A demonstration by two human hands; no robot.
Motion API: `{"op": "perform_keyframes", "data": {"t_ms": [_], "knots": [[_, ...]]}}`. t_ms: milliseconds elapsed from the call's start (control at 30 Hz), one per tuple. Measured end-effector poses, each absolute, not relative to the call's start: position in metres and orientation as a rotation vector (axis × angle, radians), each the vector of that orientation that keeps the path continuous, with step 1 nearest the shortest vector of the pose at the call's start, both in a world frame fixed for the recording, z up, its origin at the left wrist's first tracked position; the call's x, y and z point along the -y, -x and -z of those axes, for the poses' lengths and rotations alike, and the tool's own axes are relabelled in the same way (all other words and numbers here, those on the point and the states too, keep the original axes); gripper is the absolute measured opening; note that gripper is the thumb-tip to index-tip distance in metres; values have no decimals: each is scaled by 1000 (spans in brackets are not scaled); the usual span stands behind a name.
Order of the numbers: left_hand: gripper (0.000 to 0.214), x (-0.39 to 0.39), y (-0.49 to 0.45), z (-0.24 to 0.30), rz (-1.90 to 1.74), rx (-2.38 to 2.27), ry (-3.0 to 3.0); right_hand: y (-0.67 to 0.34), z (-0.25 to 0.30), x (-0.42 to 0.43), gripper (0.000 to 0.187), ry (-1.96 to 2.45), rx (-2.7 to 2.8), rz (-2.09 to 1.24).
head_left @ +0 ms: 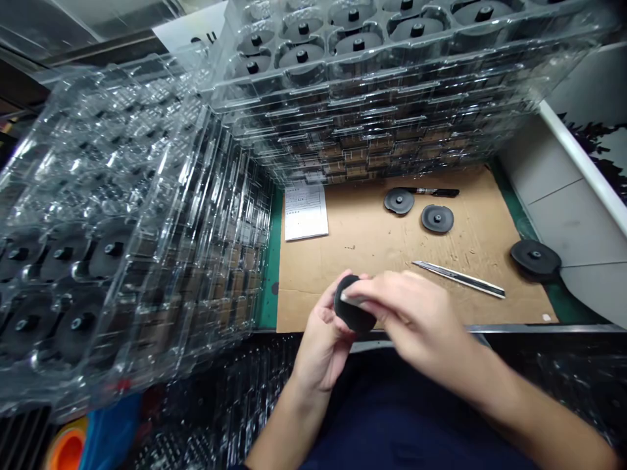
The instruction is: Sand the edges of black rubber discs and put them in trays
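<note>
My left hand is closed around a black disc-shaped part, holding it tilted above the front edge of the cardboard. Over the disc's face, my right hand has its fingers pinched together. A small whitish piece shows at the right fingertips, against the disc; its kind is unclear. Two similar black discs with a central stub, one by a black marker and one nearer me, lie on the cardboard. A utility knife rests to the right of my right hand.
Tall stacks of clear plastic trays stand at the back and left, holding black discs. The cardboard sheet covers the green bench. A printed paper lies at its left. Another black disc sits by the right wall.
</note>
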State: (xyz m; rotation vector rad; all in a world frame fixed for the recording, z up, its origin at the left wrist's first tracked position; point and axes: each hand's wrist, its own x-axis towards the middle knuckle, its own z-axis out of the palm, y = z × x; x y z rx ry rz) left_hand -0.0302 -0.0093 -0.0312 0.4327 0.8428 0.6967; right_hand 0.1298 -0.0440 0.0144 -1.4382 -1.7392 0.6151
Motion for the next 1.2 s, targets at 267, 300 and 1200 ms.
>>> {"op": "perform_keyframes", "data": {"t_ms": [267, 300, 1200], "knots": [[63, 8, 28, 30, -717, -864, -472, -129, -10, 45, 29, 1463, 1673, -619], [62, 7, 27, 29, -721, -876, -476, -130, -11, 45, 28, 1519, 1707, -639], [47, 7, 24, 28, -704, -722, -382, -116, -11, 41, 28, 1321, 1670, -451]]}}
